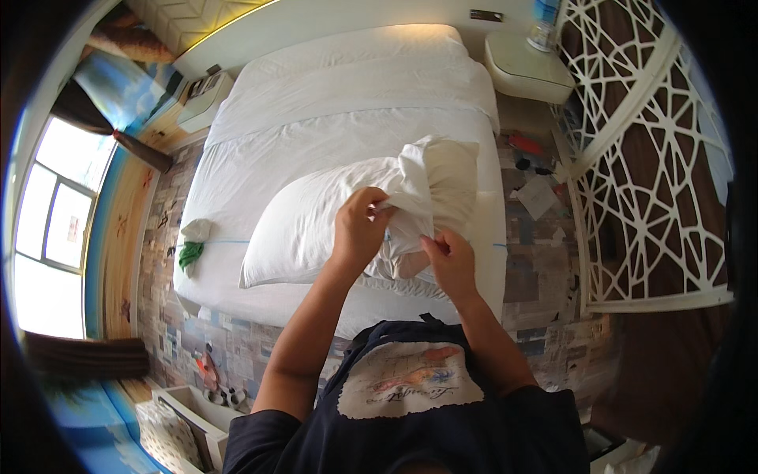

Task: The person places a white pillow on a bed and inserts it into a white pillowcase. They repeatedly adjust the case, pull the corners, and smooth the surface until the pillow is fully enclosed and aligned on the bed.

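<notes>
Wide bed (268, 134) with white bedding fills the middle of this room, between the bright window (59, 221) on your left and the white lattice screen (647, 178) on your right; patterned floor (162, 261) shows around it. On the near part of the bed, right in front of you, lies the white pillow (304, 212), a little slanted, with its right end higher in the view.

Your left hand (357, 231) is nearly closed: thumb and fingers pinch the loose fabric (412, 175) about the middle of the pillow's right half. Your right hand (453, 267) is also curled, with thumb and forefinger together at the lower edge of the same fabric; it seems to grip it, although the contact is small to see.

As I judge, the larger part is already done, because the left side of the pillow looks filled and quite smooth. What seems left is the right end, where the fabric is still bunched, standing up in folds and not yet flat. Below your hands, more material is crumpled; I cannot tell whether it belongs to the same cover. Near the bed's left edge, a green cloth (189, 254) lies well apart from your work.
</notes>
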Action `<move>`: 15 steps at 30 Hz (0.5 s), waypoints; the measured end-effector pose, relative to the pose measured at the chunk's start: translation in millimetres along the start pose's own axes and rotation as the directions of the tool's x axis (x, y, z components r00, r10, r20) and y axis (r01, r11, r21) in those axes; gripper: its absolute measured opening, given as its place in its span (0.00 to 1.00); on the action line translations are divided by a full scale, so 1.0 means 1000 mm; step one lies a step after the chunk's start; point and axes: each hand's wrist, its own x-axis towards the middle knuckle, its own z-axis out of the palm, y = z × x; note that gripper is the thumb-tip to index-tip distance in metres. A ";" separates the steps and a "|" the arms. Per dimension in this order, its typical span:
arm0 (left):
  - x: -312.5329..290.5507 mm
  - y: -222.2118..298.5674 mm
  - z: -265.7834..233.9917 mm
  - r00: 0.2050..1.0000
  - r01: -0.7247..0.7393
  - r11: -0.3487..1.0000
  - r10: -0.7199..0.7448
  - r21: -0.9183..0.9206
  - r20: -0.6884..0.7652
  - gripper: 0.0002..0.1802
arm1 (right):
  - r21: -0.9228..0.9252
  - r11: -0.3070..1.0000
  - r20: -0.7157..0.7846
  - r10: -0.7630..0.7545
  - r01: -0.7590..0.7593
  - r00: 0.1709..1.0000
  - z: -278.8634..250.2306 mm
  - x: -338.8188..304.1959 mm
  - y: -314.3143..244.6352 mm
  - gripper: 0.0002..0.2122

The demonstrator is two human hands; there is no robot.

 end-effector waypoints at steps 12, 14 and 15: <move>-0.066 0.006 0.011 0.907 -0.387 0.922 0.381 -0.005 0.179 0.14 | 0.194 0.980 -0.137 0.057 -0.030 0.989 -0.009 -0.019 0.038 0.13; -0.083 0.002 0.012 0.887 -0.376 0.923 0.384 -0.079 0.256 0.14 | -0.121 0.984 -0.198 -0.153 0.131 0.968 -0.011 -0.002 0.035 0.16; -0.090 0.000 0.013 0.871 -0.389 0.917 0.397 -0.089 0.290 0.14 | -0.294 0.952 -0.115 -0.125 0.086 0.985 -0.011 0.004 0.034 0.18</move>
